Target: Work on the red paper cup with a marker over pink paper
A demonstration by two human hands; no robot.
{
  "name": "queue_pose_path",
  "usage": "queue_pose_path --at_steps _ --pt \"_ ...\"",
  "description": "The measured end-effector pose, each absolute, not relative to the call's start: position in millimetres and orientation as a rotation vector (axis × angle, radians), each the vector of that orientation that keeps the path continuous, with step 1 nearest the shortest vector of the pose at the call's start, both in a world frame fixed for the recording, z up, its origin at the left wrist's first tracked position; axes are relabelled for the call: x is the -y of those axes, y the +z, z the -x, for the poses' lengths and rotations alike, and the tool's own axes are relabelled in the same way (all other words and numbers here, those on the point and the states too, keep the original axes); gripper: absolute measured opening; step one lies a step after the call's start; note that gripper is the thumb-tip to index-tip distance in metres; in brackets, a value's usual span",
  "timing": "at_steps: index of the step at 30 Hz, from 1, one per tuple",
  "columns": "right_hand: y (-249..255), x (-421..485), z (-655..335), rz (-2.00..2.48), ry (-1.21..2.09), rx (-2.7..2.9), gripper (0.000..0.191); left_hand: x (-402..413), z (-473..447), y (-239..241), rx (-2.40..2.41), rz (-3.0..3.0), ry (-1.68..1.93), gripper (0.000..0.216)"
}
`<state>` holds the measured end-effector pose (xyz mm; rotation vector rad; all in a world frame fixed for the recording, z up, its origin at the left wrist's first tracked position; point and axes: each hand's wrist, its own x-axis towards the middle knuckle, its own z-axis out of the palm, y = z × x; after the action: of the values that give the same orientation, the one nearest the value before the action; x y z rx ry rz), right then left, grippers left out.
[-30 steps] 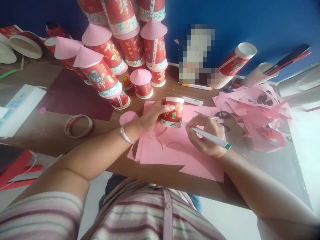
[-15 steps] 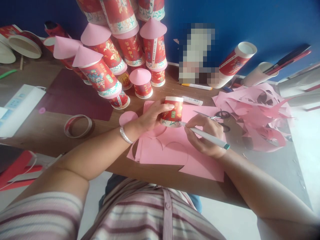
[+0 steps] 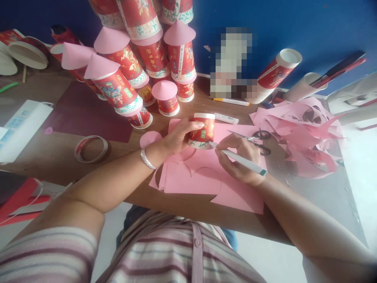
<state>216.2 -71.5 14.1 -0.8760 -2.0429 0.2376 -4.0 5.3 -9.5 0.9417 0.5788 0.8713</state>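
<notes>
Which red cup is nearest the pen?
The red cup in the left hand, the pen at its white lower band; no other is held.

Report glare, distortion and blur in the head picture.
Head view: pale glare over the tabletop at right; head view: wide-angle stretch, cone-topped cups seeming to lean; head view: mosaic block before the blue wall; head view: lettering on the held cup too soft to read.
</notes>
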Motion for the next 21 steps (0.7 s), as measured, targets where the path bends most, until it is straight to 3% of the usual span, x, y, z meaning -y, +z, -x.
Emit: queue_pose_path --at_steps 10,21 --pt "19.7 73.7 -216.5 0.989 0.241 2.022 0.017 -5.8 4.5 -8.8 -0.553 -0.957 0.859 0.035" --pt "20.6 75.9 -216.4 0.928 0.293 2.033 0.025 -6.7 3.9 -9.5 -0.583 -0.964 0.878 0.034"
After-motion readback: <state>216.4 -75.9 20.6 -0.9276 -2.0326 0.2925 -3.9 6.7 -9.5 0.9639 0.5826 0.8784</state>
